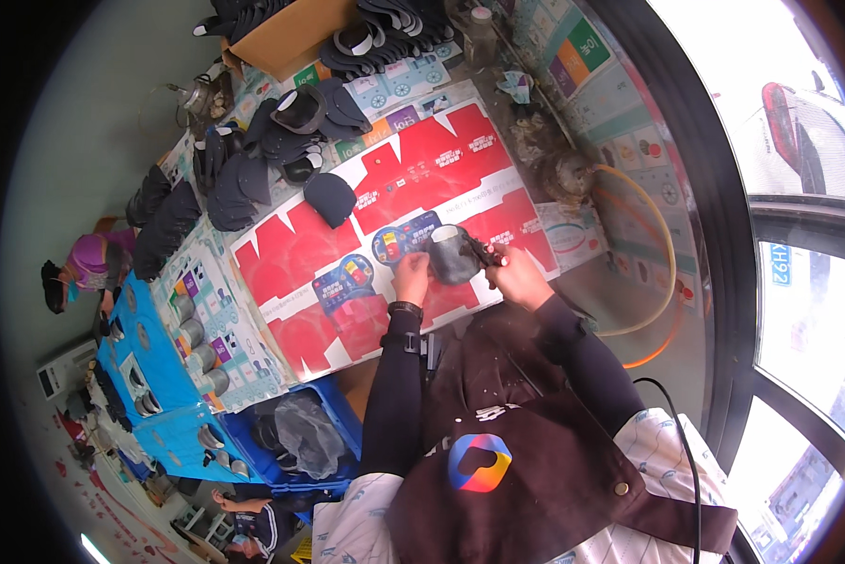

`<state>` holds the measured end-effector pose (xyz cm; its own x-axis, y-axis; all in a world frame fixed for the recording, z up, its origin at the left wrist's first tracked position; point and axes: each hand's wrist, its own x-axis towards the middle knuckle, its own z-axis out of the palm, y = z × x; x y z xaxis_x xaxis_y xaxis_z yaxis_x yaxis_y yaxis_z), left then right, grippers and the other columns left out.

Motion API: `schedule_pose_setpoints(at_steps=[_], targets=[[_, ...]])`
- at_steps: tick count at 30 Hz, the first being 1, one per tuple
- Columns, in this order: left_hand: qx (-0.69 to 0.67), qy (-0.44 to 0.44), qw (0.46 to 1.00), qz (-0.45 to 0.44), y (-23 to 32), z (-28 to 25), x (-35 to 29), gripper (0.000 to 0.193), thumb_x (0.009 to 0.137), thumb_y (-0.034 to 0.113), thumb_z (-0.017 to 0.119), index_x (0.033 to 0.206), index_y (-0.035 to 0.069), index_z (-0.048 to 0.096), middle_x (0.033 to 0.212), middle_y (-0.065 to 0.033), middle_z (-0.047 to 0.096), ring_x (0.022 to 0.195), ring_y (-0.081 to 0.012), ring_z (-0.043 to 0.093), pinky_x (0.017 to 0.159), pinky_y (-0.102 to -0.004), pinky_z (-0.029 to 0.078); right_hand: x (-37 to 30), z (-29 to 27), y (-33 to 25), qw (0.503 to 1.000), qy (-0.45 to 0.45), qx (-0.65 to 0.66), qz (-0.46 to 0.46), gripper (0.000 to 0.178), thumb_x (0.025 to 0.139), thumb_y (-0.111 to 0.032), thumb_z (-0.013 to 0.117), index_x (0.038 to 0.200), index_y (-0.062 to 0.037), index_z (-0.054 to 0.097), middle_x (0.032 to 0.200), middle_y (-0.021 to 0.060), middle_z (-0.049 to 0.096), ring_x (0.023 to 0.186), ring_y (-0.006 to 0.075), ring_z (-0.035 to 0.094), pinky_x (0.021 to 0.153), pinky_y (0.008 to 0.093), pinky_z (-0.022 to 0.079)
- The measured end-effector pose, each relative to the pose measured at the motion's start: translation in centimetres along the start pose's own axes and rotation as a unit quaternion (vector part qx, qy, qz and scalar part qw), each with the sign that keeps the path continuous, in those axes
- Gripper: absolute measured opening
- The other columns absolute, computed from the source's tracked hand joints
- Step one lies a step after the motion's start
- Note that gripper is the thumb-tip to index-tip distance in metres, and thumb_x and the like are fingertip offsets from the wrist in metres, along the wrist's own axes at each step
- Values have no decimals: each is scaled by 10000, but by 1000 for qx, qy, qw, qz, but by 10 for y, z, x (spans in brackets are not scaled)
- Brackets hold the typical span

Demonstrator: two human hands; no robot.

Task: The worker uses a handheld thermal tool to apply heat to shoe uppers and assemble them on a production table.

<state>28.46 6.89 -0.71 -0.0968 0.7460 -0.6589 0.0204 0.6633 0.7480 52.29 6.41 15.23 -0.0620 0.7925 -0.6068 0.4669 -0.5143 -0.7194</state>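
Observation:
My left hand point(411, 279) pinches the left edge of a dark, rounded, cap-like piece point(455, 260) with a white patch at its top. The piece is held just above the red-and-white printed sheet point(300, 254). On its other side, my right hand point(520, 276) is closed around a small dark thing point(484, 252) that touches or lies close to the piece's right edge. What kind of thing this is, I cannot make out. A similar dark piece point(330, 199) rests on the sheet's far left part.
Stacks of dark curved pieces point(239, 193) line the table's left side, with more beside a cardboard box point(286, 38) at the back. A yellow hose point(671, 254) loops at right. A blue bin point(347, 414) with a clear bag stands lower left. Other people point(88, 268) sit at left.

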Motion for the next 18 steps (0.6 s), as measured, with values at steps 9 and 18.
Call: schedule_pose_setpoints(at_steps=[9,18], targets=[[6,23,999,-27,-9,-23,10,415,1029,389,508,986,37,723,813,-43,649,675,-137,592,604,-284,466,10,1,-12,1000,-23,17,12,326,844,-221,636,1042,35,671,945,308,672,984,484,645,834,497,506],[16,31,998,-48,-1,-22,7,421,1024,368,493,982,23,731,815,-68,668,712,-184,623,649,-316,482,14,-8,-11,995,-88,37,25,319,809,-199,651,1053,5,683,857,263,673,874,439,663,776,444,499]])
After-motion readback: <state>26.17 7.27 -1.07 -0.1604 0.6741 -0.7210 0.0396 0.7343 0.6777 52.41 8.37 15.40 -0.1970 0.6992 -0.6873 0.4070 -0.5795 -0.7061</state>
